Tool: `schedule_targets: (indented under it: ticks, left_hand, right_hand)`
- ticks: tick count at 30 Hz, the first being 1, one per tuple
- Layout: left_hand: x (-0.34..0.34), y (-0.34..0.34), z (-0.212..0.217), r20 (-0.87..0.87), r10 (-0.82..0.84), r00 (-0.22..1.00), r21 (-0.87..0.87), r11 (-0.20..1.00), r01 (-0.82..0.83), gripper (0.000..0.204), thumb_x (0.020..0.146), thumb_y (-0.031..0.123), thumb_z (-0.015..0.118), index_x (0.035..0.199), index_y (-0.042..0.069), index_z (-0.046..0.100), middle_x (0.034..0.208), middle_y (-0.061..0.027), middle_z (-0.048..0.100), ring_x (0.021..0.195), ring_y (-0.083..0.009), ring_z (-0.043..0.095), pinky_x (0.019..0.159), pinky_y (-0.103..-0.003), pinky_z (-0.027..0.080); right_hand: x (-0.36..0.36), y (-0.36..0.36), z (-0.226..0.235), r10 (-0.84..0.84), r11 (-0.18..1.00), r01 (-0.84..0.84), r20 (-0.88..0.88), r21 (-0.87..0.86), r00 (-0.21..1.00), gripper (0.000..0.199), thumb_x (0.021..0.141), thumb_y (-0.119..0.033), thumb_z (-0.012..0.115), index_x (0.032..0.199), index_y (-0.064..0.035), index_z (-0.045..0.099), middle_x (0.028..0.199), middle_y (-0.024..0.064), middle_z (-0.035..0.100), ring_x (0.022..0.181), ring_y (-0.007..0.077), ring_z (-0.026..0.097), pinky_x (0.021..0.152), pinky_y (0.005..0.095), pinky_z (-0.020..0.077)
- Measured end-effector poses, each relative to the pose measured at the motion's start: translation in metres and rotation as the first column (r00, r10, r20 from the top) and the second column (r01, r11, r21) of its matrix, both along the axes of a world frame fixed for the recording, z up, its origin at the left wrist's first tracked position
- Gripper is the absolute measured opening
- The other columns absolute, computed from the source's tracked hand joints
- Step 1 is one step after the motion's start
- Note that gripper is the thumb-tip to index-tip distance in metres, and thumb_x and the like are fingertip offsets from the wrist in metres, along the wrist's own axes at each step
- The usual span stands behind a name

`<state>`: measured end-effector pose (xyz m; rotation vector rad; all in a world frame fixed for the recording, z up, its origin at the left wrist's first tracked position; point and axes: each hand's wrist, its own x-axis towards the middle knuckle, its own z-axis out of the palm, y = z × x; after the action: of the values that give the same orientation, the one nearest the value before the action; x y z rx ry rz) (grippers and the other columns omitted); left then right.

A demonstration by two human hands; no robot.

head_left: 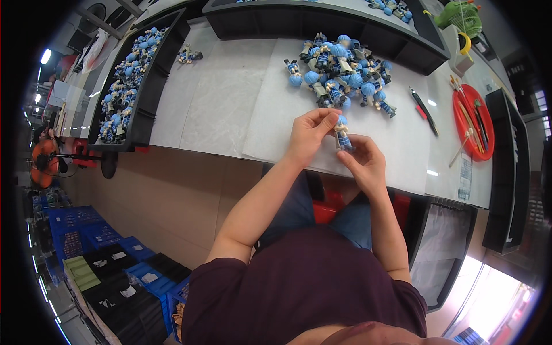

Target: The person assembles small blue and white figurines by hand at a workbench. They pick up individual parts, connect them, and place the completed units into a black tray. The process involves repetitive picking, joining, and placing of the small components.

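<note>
1. Small blue-haired plastic figurine (343, 137), one: near front edge of pale flat tabletop (201, 98).
2. Left hand (310, 135) pinching its upper end; right hand (365, 165), its lower end.
3. Heaped blue-haired figurines (345, 72): just beyond hands, well apart from long black rectangular tray (150, 95) at left.

We find the pale worktop (213, 92) evenly bright, with small white glints (432, 172) toward its right. Glare (494, 305) burns out the lower right; a lamp (46, 56) glows at far left. Straight edges bow near the black rim.
</note>
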<state>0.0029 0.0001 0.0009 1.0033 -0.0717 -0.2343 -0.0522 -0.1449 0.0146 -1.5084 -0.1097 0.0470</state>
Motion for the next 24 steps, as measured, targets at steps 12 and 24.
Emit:
schedule_targets:
  ticks: [12,24]
  left_hand:
    - [0.0,0.0,0.0003,0.035,0.0,0.999,0.028,1.0,-0.001,0.025,0.086,0.02,0.056,0.099,-0.002,0.059,0.088,-0.0071,0.063,0.078,-0.0131,0.059,0.069,-0.027,0.048]
    - [0.0006,-0.0006,-0.001,0.031,-0.021,0.999,0.084,0.996,0.018,0.024,0.087,0.018,0.054,0.1,-0.002,0.059,0.093,-0.0108,0.063,0.08,-0.0142,0.06,0.072,-0.027,0.049]
  right_hand:
    - [0.002,-0.0066,0.0013,0.005,0.989,0.006,-0.073,0.146,0.997,0.031,0.091,-0.02,0.047,0.107,0.0066,0.052,0.091,0.0133,0.06,0.079,0.0169,0.061,0.069,0.025,0.0497]
    - [0.0018,-0.0085,0.0051,0.01,0.97,0.024,-0.136,0.242,0.991,0.032,0.091,-0.019,0.048,0.11,0.0063,0.048,0.095,0.0157,0.058,0.079,0.0223,0.063,0.064,0.0261,0.0512]
